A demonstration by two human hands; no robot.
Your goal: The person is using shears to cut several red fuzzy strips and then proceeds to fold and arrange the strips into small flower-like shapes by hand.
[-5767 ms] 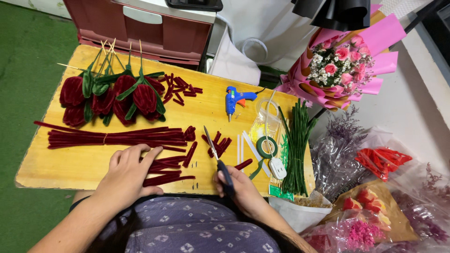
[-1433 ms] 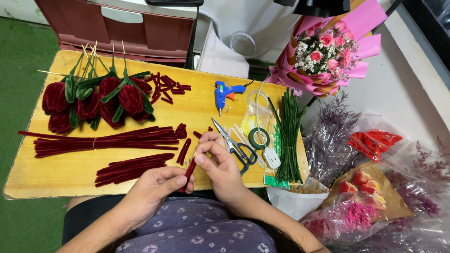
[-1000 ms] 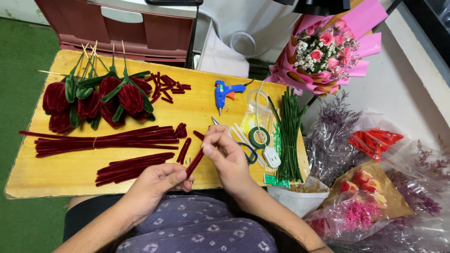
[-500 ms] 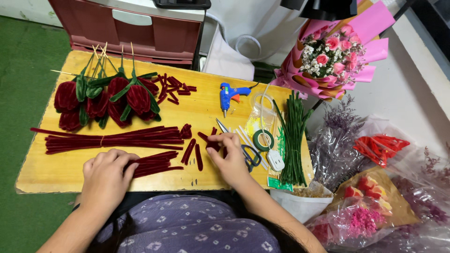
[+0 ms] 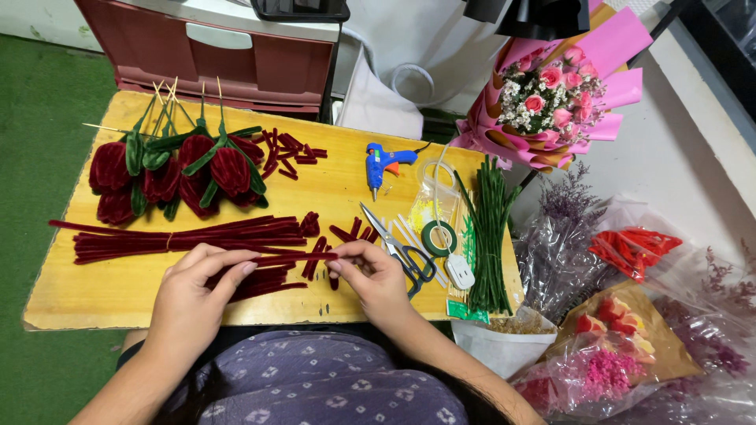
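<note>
Yellow wooden tabletop on green carpet-like floor, dark red drawer unit w/ white handle behind, pale floor at right, even light.

Right hand no longer on scissors; scissors lie on counter just right of right hand, released. Left hand, half second ago flat on loose dark red stems with right hand apart, now raised, fingers pinching. Both hands now meet on bunch of dark red stems, left hand pinching one end, right hand other, bunch stretched level between them. A second earlier hands held single short stem, tilted, closer to body.
</note>
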